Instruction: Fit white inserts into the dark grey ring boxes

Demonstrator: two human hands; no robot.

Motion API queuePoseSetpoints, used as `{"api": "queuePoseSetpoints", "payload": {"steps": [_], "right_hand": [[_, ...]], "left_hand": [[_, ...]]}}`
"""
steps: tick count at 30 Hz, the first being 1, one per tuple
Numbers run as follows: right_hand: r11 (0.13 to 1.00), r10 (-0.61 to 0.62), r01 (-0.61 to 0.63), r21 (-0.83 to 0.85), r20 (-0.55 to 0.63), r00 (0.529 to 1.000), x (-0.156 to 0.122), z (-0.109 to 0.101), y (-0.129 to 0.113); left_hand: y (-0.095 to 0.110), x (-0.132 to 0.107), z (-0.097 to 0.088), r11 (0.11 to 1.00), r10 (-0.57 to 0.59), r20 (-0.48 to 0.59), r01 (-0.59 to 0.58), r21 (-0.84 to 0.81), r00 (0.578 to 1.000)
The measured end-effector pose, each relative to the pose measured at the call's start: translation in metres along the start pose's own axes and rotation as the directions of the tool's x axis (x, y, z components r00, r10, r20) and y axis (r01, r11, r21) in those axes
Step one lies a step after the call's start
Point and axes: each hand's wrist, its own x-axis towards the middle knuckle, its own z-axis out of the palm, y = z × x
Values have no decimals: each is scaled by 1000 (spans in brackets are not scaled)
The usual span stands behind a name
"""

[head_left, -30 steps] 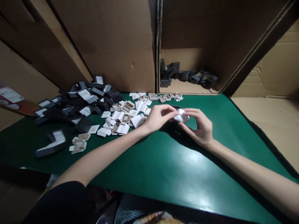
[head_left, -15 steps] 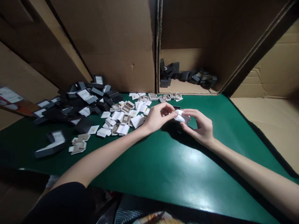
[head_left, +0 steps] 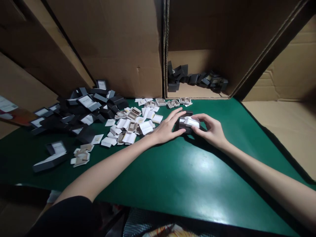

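Note:
A small black box (head_left: 183, 125) stands on the green table between my hands. On top of it, or partly inside, lies a folded white card insert (head_left: 192, 121); the exact fit cannot be made out. My right hand (head_left: 211, 131) pinches this insert from the right with thumb and fingers. To the left of the box, my left hand (head_left: 169, 129) is open, its fingers spread and the thumb tip close to the box's side. Folded white and grey card inserts (head_left: 129, 137) lie in a loose pile just left of my left hand.
A heap of open black boxes (head_left: 92, 110) covers the table's left side, with one open box (head_left: 50, 159) nearer me. More black boxes (head_left: 195, 79) lie inside a large carton (head_left: 197, 96) at the back. Cardboard walls (head_left: 118, 49) border the green table (head_left: 158, 177).
My left hand has let go of the white insert and spread its fingers to the left. The insert now sits down at the black box, which shows more plainly. The view has shifted slightly.

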Motion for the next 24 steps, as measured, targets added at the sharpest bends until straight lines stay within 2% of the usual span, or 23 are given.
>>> {"api": "queuePoseSetpoints", "payload": {"steps": [6, 12, 15, 18, 24], "right_hand": [[972, -98, 122, -199, 127, 987, 2, -7, -6], [864, -178, 298, -406, 306, 935, 7, -10, -15], [828, -208, 359, -430, 358, 910, 9, -8, -21], [859, -221, 357, -368, 364, 905, 9, -6, -24], [894, -226, 313, -320, 281, 933, 2, -2, -14]], "left_hand": [[-2, -1, 2, 997, 68, -51, -66, 27, 996], [3, -3, 4, 980, 107, -27, -101, 171, 994], [5, -3, 4, 974, 100, -5, -97, 205, 995], [6, -3, 4, 975, 95, 6, -95, 200, 995], [6, -3, 5, 990, 80, 13, -81, 114, 997]]}}
